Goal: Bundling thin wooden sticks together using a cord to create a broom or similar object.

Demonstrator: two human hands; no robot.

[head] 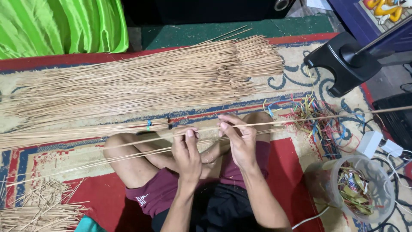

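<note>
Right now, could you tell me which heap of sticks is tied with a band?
The narrow bundle of sticks by the knee, bound with a blue-green band; the big pile behind lies loose.

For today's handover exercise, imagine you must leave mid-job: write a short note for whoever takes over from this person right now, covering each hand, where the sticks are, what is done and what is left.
Left hand: pinching a thin stick that runs across the lap.
Right hand: gripping the same stick further along.
Big loose pile of sticks lies on the carpet ahead.
Done, it seems: one tied bundle beside the left knee; short offcuts at far left.
Coloured ties lie to the right, more in a clear tub.
Left: most of the loose pile looks unsorted.
</note>
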